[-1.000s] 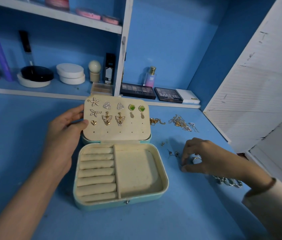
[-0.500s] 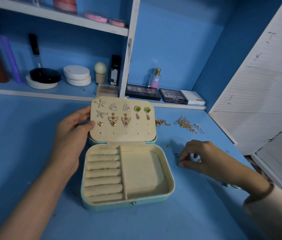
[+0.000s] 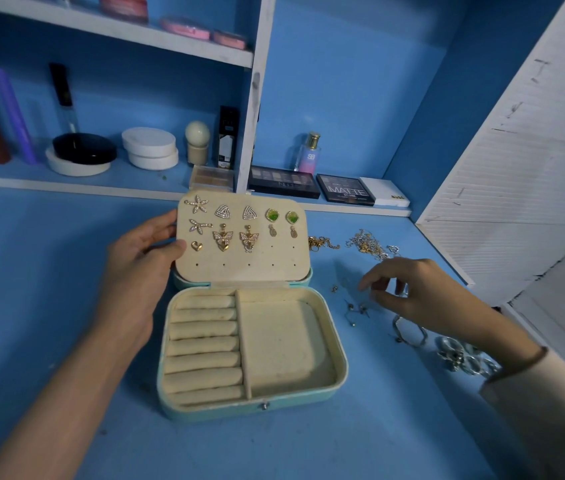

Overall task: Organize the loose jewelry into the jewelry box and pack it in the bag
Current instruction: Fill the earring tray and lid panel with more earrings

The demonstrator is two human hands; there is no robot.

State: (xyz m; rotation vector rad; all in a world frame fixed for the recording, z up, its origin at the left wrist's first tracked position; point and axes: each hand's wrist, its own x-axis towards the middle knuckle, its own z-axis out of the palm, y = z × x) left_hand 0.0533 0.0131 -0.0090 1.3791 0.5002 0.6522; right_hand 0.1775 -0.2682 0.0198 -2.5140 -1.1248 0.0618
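A mint-green jewelry box lies open on the blue desk, with cream ring rolls on its left and a bare compartment on its right. Its upright cream earring panel carries several pinned earrings. My left hand grips the panel's left edge. My right hand hovers just right of the box above several small loose studs, thumb and forefinger close together. A silver glint shows between its fingers; whether it holds anything is unclear. No bag is in view.
A gold chain and a tangle of chains lie behind my right hand. A silver bangle and several rings lie under my right wrist. Makeup palettes and jars line the back shelf. A white louvred door stands to the right.
My right hand has lifted off the desk and its fingers have loosened from a tight pinch. My left hand keeps its hold on the panel. The camera has moved slightly.
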